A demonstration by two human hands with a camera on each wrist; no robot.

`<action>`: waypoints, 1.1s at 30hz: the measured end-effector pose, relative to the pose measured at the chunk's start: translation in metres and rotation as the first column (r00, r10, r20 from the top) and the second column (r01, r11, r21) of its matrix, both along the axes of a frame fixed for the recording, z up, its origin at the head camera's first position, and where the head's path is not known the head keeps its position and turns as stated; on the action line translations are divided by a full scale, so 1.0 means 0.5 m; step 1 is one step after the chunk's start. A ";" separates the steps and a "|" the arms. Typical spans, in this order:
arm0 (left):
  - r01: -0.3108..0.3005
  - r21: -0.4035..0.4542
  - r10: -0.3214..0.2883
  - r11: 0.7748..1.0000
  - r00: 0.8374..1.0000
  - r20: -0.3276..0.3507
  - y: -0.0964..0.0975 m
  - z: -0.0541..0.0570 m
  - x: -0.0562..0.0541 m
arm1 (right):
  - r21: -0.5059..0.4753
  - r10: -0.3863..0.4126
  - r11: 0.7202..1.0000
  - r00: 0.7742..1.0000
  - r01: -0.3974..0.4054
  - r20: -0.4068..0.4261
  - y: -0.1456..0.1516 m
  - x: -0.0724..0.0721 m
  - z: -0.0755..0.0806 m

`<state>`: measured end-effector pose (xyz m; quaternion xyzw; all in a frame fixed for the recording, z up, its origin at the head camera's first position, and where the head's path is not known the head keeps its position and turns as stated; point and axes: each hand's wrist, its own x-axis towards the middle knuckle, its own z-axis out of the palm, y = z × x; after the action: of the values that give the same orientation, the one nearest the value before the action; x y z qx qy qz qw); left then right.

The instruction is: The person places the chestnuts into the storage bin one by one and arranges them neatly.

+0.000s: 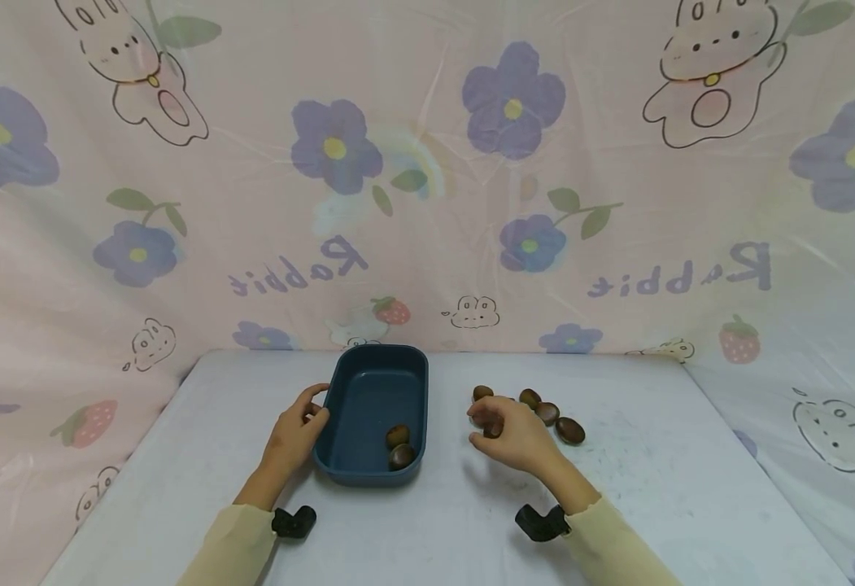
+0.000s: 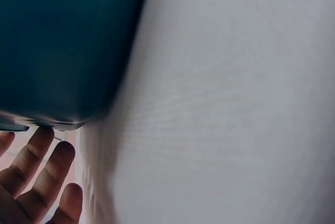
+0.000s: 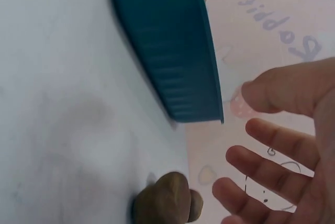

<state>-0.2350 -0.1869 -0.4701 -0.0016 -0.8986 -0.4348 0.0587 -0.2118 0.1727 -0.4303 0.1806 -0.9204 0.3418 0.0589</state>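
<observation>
A dark blue rectangular box (image 1: 372, 391) stands on the white table, with two brown chestnuts (image 1: 401, 456) at its near right corner. On its left side my left hand (image 1: 291, 435) rests fingertips against the wall; in the left wrist view its loosely extended fingers (image 2: 49, 182) show beside the box (image 2: 63, 51). My right hand (image 1: 516, 435) hovers at a loose group of chestnuts (image 1: 569, 430) to the right of the box and partly hides some of them. In the right wrist view the thumb and fingers (image 3: 282, 90) are apart with nothing between them, near several chestnuts (image 3: 167, 198).
A patterned cloth (image 1: 427, 203) with flowers and rabbits hangs behind the table and along both sides. The white tabletop (image 1: 639, 488) extends right of the chestnuts. Each wrist wears a black camera mount (image 1: 542, 522).
</observation>
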 end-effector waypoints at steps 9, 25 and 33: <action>0.002 -0.005 -0.002 1.000 1.000 -0.008 0.002 0.002 0.001 | 0.073 -0.061 0.995 0.998 0.060 0.008 0.032 0.004 -0.007; 0.002 -0.008 -0.002 1.000 1.000 -0.013 -0.003 -0.007 -0.005 | 0.174 -0.100 0.980 0.995 0.100 -0.006 0.055 -0.003 -0.035; 0.004 -0.001 -0.004 1.000 1.000 -0.017 -0.004 -0.010 -0.006 | 0.176 -0.091 0.980 0.996 0.092 -0.010 0.058 -0.014 -0.052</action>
<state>-0.2378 -0.1888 -0.4751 -0.0069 -0.8982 -0.4345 0.0655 -0.2188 0.2017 -0.4565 0.1429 -0.9543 0.2558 0.0592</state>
